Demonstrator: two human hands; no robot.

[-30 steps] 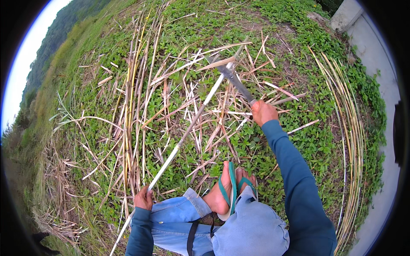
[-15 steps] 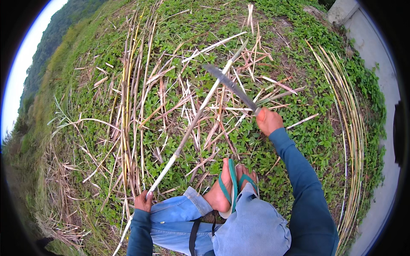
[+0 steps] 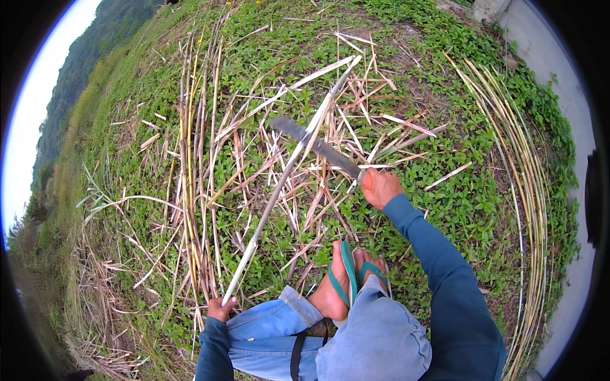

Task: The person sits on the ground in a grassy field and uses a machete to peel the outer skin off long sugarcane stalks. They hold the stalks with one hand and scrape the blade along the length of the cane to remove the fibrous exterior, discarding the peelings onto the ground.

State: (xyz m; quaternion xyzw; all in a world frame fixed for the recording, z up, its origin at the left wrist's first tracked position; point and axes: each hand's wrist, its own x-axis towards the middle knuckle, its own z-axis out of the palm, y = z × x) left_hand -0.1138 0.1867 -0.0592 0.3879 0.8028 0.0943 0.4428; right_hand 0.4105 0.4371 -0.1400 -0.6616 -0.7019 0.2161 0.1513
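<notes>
My left hand (image 3: 220, 310), low and left beside my bent knee, is closed around the lower end of a long, pale cane stalk (image 3: 270, 206). That stalk slants up and to the right, its far end above the littered ground. In my right hand (image 3: 381, 188) is the handle of a machete (image 3: 335, 156). Its dark, slightly blurred blade points up and left and crosses the stalk's upper half. A strip of loose sheath hangs along the stalk near the blade. Whether the edge is cutting in cannot be told.
Stripped husks (image 3: 295, 197) litter the green plants in front of me. A bundle of uncleaned stalks (image 3: 189, 171) lies at left, and a row of yellowish canes (image 3: 527, 190) at right along a concrete wall (image 3: 559, 82). My feet in green flip-flops (image 3: 348, 273) are close below the blade.
The machete and my right hand have moved left and down along the stalk. A strip of sheath now stands off it. The stalk's lower end has shifted slightly in my left hand.
</notes>
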